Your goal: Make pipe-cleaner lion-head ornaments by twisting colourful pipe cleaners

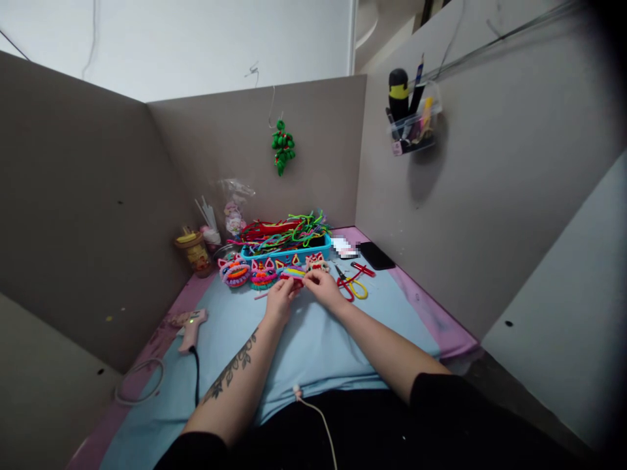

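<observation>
My left hand (279, 301) is closed with its fingertips on a fuzzy piece (294, 272) striped in pink, yellow and purple, with red along its lower edge. It looks made of pipe cleaners. My right hand (323, 288) pinches at the right end of this piece, and its fingers hide part of it. Just behind my hands stands a row of fuzzy animal heads with pointed ears, among them a pink and orange one (234, 271) and a pink and red one (264, 274). A thin pink stick (261, 296) lies left of my left hand.
A blue basket (289, 253) heaped with colored pipe cleaners (279, 232) stands at the back. Scissors (360, 289), red-handled pliers (363, 269) and a black phone (377, 255) lie right. A pink glue gun (193, 329) with a cord lies left. Partitions surround the table.
</observation>
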`<state>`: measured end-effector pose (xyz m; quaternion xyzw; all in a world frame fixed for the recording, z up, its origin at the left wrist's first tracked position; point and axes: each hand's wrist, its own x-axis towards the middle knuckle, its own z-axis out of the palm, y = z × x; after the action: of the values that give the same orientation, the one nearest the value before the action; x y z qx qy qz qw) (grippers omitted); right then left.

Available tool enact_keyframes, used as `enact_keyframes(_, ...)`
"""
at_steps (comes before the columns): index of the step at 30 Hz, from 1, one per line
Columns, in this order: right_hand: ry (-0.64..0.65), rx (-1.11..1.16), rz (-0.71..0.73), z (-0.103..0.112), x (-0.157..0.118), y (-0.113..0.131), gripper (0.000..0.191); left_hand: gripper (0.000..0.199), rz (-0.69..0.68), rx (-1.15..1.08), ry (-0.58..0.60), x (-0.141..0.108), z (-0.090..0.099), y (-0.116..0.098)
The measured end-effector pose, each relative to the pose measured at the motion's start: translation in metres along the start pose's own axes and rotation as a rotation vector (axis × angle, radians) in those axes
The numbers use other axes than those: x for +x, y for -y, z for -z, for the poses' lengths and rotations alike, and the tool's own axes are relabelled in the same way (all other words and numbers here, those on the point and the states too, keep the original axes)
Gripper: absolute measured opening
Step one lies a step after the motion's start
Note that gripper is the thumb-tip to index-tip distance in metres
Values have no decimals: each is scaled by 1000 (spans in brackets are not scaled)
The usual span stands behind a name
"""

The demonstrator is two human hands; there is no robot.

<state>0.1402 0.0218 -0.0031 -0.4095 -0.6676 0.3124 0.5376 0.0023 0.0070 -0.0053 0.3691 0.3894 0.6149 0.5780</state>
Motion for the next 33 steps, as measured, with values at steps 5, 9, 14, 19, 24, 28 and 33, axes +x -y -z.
enact_keyframes(5,10,-82,13,2,1,-2,15,27,-21,58,-46,1,1,1)
enact_keyframes(9,30,-32,-23,2,1,-3,18,29,-5,87,-63,-1,0,0)
enact_keyframes(14,40,29,-7,-1,-1,1,18,29,1,88,-65,-2,-2,0)
enact_keyframes(19,46,6,5,-3,-4,3,14,29,45,-2,-54,-1,-1,0)
enact_keyframes(24,68,85,-2,-7,-6,2,15,20,50,-156,-60,1,-1,0)
enact_keyframes(28,3,36,66,-9,-7,3,15,12,104,-206,-79,4,0,3)
enact_keyframes(33,-58,-33,122,-11,-7,4,14,17,124,-200,-104,1,-1,2)
